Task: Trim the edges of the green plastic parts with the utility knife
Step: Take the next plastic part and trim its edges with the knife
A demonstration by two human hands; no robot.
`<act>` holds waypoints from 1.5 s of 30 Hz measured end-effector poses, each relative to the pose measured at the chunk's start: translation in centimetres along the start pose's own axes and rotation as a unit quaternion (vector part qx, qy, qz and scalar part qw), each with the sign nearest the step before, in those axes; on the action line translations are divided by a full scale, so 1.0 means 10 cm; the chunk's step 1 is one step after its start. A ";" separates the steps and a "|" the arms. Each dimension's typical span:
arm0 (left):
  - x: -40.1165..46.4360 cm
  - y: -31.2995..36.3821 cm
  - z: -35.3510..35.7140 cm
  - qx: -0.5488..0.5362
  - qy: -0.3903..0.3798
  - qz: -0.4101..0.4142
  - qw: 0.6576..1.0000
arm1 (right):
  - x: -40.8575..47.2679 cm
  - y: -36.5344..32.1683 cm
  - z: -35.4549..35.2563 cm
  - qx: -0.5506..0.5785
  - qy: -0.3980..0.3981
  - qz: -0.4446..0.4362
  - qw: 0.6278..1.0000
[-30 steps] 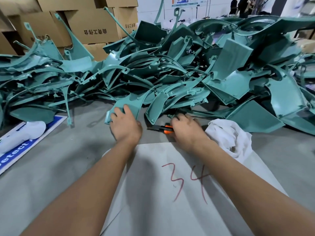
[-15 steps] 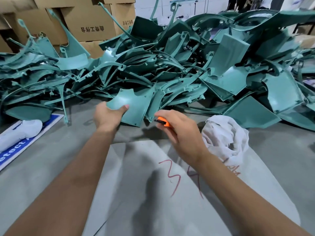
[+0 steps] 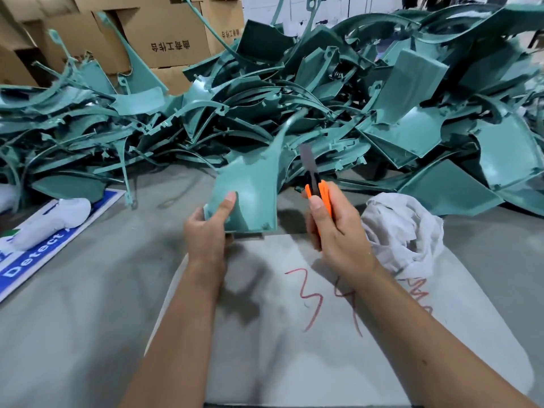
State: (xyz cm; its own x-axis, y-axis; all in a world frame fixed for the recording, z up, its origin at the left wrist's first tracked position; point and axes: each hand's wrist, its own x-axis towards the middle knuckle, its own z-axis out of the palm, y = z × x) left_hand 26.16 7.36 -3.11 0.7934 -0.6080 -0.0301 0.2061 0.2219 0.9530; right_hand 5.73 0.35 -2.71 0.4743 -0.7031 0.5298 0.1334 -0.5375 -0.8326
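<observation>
Holding one green part (image 3: 250,195) upright, the left hand (image 3: 210,231) pinches its corner, so the right hand (image 3: 335,231), fingers wrapped round the knife (image 3: 316,189), can reach its edge.

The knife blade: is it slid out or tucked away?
Out. A grey blade sticks up from the orange utility knife gripped in the right hand, beside the green part.

Teal-green plastic parts (image 3: 294,98); an orange-and-black utility knife (image 3: 319,198) with grey blade; white cloth (image 3: 403,231); red "34" on a pale grey sheet (image 3: 294,363); brown cardboard boxes (image 3: 164,33).
</observation>
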 end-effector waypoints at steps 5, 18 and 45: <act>-0.05 -0.08 0.00 0.032 -0.034 0.034 0.998 | 0.04 0.06 -0.11 -0.178 -0.037 -0.070 0.981; 0.13 -0.06 -0.04 -0.092 0.074 0.025 0.993 | 0.00 -0.06 -0.09 -0.260 -0.178 -0.066 0.947; -0.08 0.12 -0.16 -0.099 -0.115 0.025 0.988 | 0.24 -0.01 -0.21 -0.182 0.171 0.032 0.968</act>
State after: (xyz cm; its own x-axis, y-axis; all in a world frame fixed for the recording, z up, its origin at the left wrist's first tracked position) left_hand 26.67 9.34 -2.38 0.6593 -0.7445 0.1055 0.2970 0.3868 0.8730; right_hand 5.03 -2.29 -0.98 0.1468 -0.8201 0.5531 -0.2322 -0.5721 -0.7867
